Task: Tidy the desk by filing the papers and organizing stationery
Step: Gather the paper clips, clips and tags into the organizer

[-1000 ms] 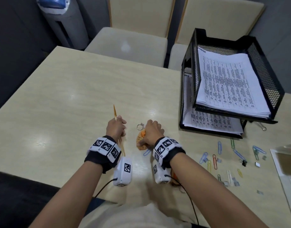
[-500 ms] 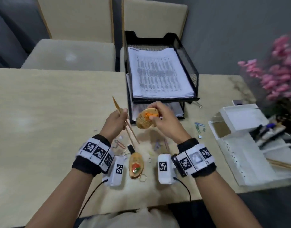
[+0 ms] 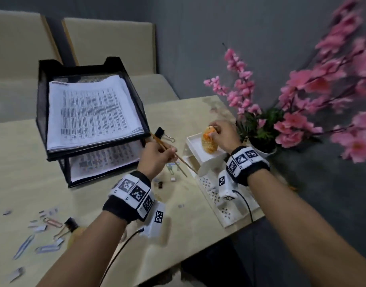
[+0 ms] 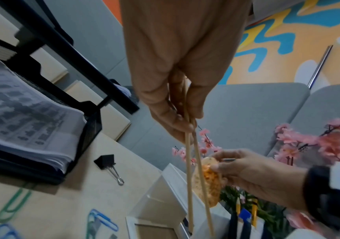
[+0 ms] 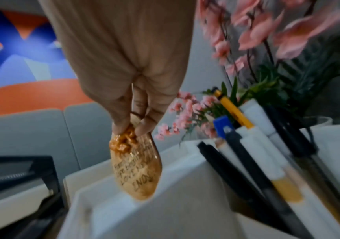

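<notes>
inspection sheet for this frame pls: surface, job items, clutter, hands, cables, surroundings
Surface: beige laminate desk, in use.
Job's things: black mesh two-tier paper tray holding printed sheets; white plastic desk organizer with pens.
Clutter: coloured paper clips and black binder clip scattered.
Hands: left hand grips two thin wooden sticks; right hand pinches orange-brown oval keychain tag over the organizer.
Cables: black wrist-camera leads hanging off both wrists.
Surroundings: pink artificial flowers, beige chairs.
</notes>
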Tool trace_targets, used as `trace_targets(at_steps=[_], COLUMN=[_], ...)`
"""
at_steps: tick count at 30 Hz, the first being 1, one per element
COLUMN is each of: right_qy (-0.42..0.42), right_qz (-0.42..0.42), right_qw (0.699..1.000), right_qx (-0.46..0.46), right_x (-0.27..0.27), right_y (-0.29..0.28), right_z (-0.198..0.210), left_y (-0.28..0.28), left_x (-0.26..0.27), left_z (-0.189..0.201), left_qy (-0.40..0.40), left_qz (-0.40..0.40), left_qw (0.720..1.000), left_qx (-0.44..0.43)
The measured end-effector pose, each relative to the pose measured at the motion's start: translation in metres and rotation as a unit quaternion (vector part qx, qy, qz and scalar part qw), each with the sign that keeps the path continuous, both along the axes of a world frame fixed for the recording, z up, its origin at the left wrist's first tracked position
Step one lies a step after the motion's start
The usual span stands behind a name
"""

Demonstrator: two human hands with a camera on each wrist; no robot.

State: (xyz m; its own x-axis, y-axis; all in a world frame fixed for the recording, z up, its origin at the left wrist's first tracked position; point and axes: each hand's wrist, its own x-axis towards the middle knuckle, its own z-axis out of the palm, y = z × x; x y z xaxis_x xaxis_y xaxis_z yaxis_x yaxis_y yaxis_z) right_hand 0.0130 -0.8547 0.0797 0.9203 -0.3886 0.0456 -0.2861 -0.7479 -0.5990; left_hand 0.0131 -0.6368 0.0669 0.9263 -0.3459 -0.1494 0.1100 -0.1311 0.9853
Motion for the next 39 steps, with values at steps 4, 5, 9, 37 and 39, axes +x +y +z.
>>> trace_targets(at_steps=[4,5,9,37,39], right_qy=[0.085,0.096,0.044,-0.122,-0.140], right_qz=[0.035,0.042,0.047,-0.365,-0.377], right_qw=[0.995,0.994,0.997,0.890,0.892], right_qx=[0.026,0.030,0.051,0.244,0.206], right_x=[0.014,0.014,-0.008,-0.193,-0.193], right_y=[-0.006,-0.006,-0.002,-0.046,-0.043], right_z=[-0.017,-0.016,-0.001,-0.050,-0.045], left_y=[-0.021,-0.024,-0.039,-0.221,-0.212], left_x=[0.000,0.001,0.004,-0.076,-0.073], left_z=[-0.003,-0.004,0.001,-0.044,-0.042], left_qy=[-0.006,-0.006,-0.029,-0.291,-0.280], left_qz=[0.012,0.014,0.038,-0.439,-0.430], left_qw=[1.000,1.000,0.999,0.782,0.793], left_qx=[0.008,0.007,0.010,0.333,0.329])
